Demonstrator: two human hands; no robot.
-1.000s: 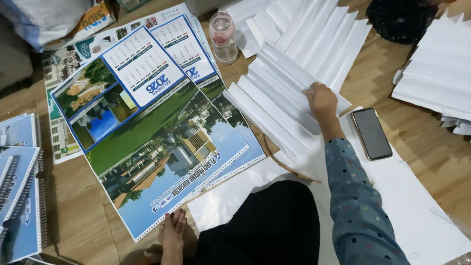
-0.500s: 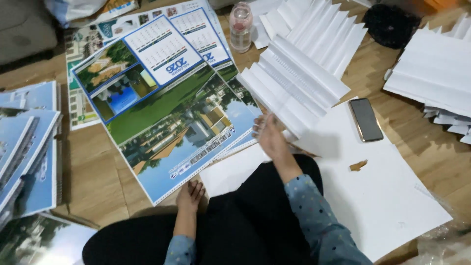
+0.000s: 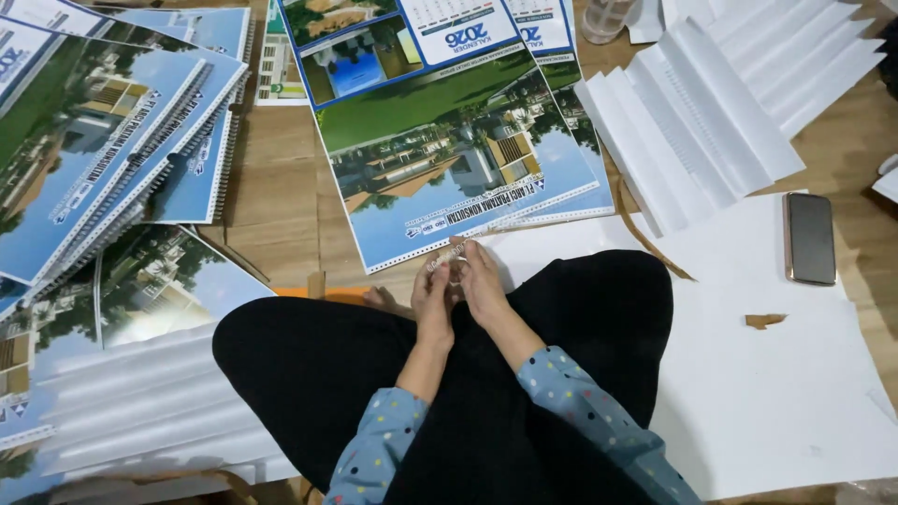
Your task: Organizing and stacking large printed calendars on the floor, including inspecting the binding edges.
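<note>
Wood-grain floor (image 3: pixel 281 201), brown planks, carries everything I see; the person sits cross-legged on it in black trousers and blue dotted sleeves.

Item, surface cover: large white sheet (image 3: pixel 786 393) under the right knee, with a small torn brown scrap (image 3: pixel 765 321) on it.

Item, dark smartphone (image 3: pixel 810 238), face up, at the sheet's upper right edge.

Item, fanned white card sheets (image 3: pixel 720 112), punched along one edge, upper right.

Item, stack of spiral-bound calendars (image 3: pixel 122 140), blue covers with building photo, fanned at upper left; more lie at lower left beside ribbed white sheets (image 3: pixel 140 402).

Item, clear plastic bottle (image 3: pixel 606 17), top edge, partly cut off.

Item in hand: loose calendar sheets (image 3: pixel 458 159), blue sky, building and green lawn print, lying flat just ahead of the knees, its punched white bottom edge nearest me.

My left hand (image 3: pixel 433 297) and right hand (image 3: pixel 484 282) meet at that edge, fingertips pinching a small coil of wire binding (image 3: pixel 447 260). The coil is thin, silvery, partly hidden by the fingers.
</note>
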